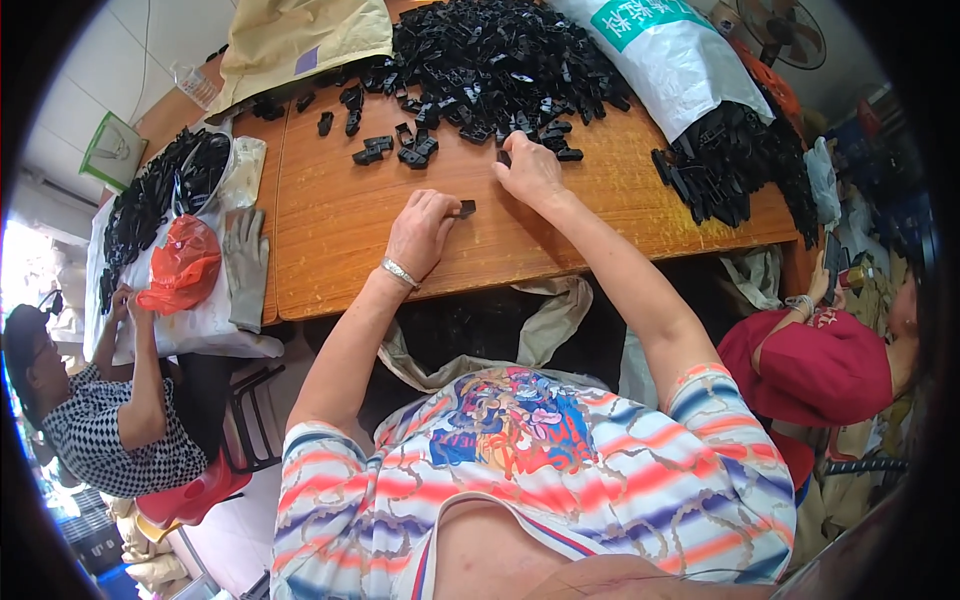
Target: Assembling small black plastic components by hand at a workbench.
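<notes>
My left hand (421, 232), with a metal bracelet at the wrist, is closed on a small black plastic part (467, 208) just above the wooden table (340, 230). Farther forward, my right hand (532, 172) reaches to the near edge of a large heap of black plastic parts (500, 60). Its thumb and fingertips pinch together around a dark piece, another black plastic part (503, 156), mostly covered by the fingers. Several loose black parts (410, 150) lie between the heap and my left hand.
A brown paper sack (310, 40) lies back left. A white woven sack (670, 70) spills long black pieces (710, 170) at right. On the left, a person (110, 400) handles a red plastic bag (185, 262) near grey gloves (246, 262). Another person in red (820, 365) sits at right.
</notes>
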`<act>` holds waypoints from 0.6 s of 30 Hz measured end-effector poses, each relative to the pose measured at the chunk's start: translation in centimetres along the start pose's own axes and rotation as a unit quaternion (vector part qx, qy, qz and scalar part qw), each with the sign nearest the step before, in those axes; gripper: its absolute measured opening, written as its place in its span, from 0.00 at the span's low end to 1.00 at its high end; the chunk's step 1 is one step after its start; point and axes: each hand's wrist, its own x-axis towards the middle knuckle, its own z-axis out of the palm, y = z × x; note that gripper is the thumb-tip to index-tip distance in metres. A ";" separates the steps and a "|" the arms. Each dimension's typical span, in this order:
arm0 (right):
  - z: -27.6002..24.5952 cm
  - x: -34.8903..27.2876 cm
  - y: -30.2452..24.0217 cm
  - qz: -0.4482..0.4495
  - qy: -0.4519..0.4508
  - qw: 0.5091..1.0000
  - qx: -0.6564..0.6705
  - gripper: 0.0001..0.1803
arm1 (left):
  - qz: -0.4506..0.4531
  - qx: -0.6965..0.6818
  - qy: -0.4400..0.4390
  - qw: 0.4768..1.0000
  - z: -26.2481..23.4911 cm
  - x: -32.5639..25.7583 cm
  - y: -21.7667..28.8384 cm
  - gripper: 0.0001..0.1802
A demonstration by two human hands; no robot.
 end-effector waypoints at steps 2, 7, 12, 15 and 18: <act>-0.6 -1.2 -0.9 -0.024 -0.017 1.000 0.009 0.26 | -0.016 0.000 0.001 1.000 -0.1 -0.3 0.1 0.15; -1.8 -2.8 -0.5 -0.051 -0.019 0.998 0.021 0.23 | -0.075 -0.016 0.009 0.997 -0.5 -0.1 0.6 0.22; -1.9 -3.5 0.4 -0.200 -0.011 0.980 -0.018 0.19 | -0.076 0.071 0.027 0.994 -0.4 -0.9 -0.5 0.21; -1.7 -3.3 0.3 -0.204 -0.077 0.974 -0.061 0.16 | -0.089 0.102 -0.005 0.991 -0.3 -0.6 -0.9 0.17; -1.8 -3.7 -0.3 -0.202 -0.053 0.978 0.018 0.12 | -0.096 0.087 -0.010 0.992 -0.2 -0.5 -0.8 0.15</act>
